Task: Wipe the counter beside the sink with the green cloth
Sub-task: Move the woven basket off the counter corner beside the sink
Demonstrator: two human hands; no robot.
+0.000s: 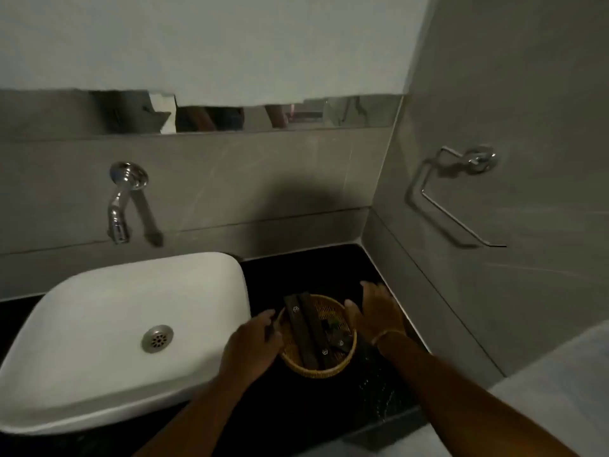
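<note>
Curled round the basket (317,374) rim, the left grip (253,341) clamps it; the right grip (375,311) touches it, spread open

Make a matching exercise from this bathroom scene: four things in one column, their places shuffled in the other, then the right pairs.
Things
1. sink
2. tap
3. basket
4. metal holder

Places
A. fixed to the right-hand wall
B. on the black counter, between the left hand and the right hand
C. on the back wall, above the sink
D. on the counter, left of the basket

Pairs: 1-D, 2-C, 3-B, 4-A
</note>
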